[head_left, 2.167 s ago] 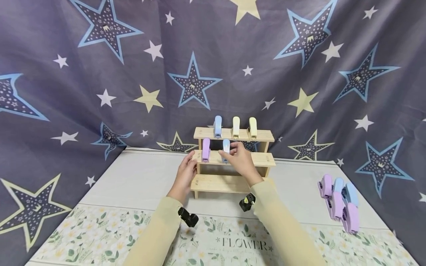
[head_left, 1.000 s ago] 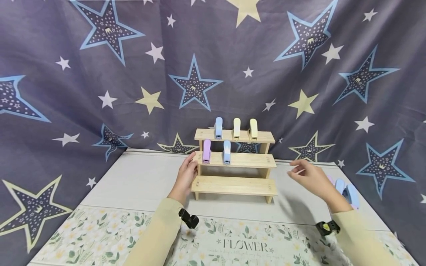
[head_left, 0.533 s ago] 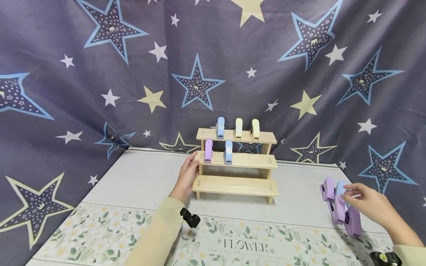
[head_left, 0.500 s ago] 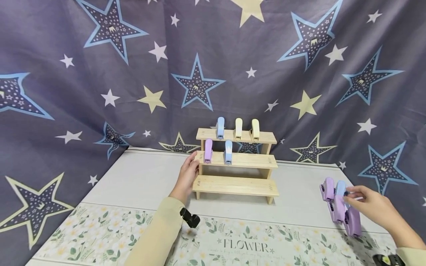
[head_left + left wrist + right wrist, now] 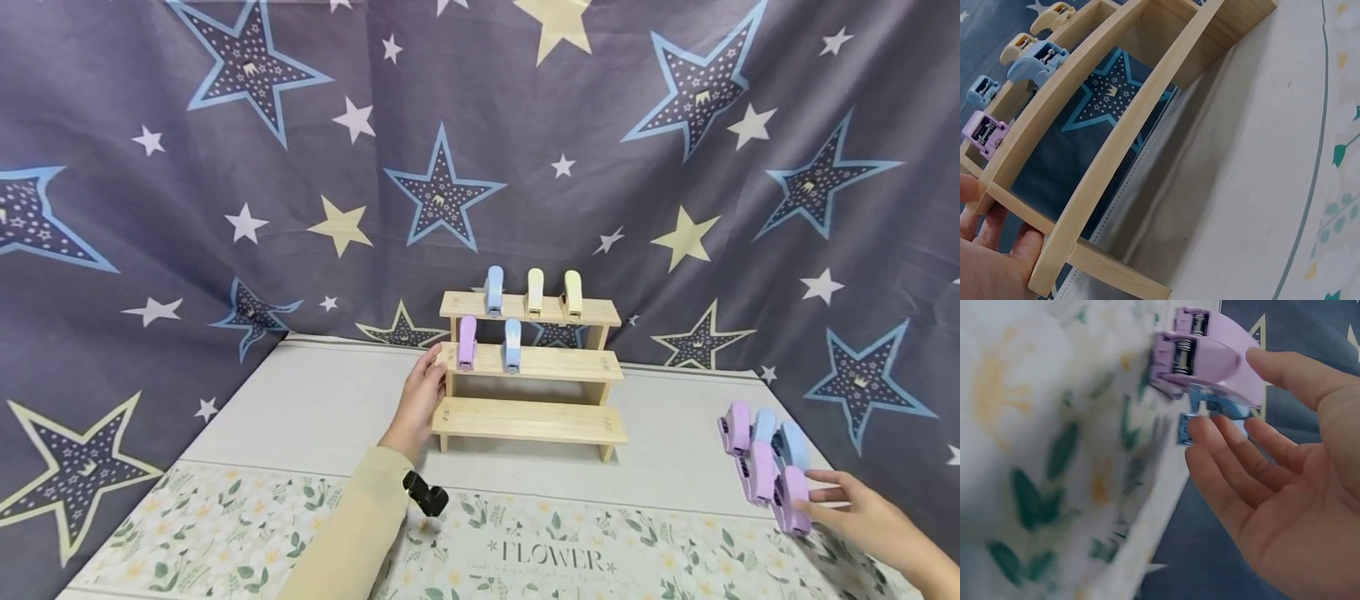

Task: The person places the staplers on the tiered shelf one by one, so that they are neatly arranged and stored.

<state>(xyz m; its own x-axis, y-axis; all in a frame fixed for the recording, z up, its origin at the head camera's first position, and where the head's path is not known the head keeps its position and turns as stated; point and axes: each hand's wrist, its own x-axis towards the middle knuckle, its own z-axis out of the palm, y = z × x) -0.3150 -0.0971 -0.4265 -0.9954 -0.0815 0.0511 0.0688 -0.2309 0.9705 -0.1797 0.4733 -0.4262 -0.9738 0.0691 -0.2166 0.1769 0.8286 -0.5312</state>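
My left hand [image 5: 415, 404] grips the left end of a three-tier wooden shelf stand [image 5: 528, 419], thumb at the middle tier's edge. On the top tier are a blue stapler [image 5: 494, 290] and two yellow staplers, one of them a pale yellow stapler [image 5: 535, 292]. The middle tier bears a purple stapler [image 5: 467, 342] and a light blue stapler [image 5: 512, 344]. At far right my right hand [image 5: 862, 512] spreads its fingers around the nearest purple stapler [image 5: 793, 500]. In the right wrist view the thumb meets that purple stapler [image 5: 1222, 359]; the fingers are extended and apart from it.
Beside it stand other purple staplers [image 5: 762, 471] and blue staplers [image 5: 792, 444], in a close group on the white tabletop [image 5: 675, 442]. A floral cloth [image 5: 247, 533] covers the front. A star-patterned curtain [image 5: 360, 267] hangs behind and on both sides.
My right hand left the light blue stapler on the middle tier, swung right to the stapler group, then came down toward the nearest purple one. My left hand kept its hold on the stand.
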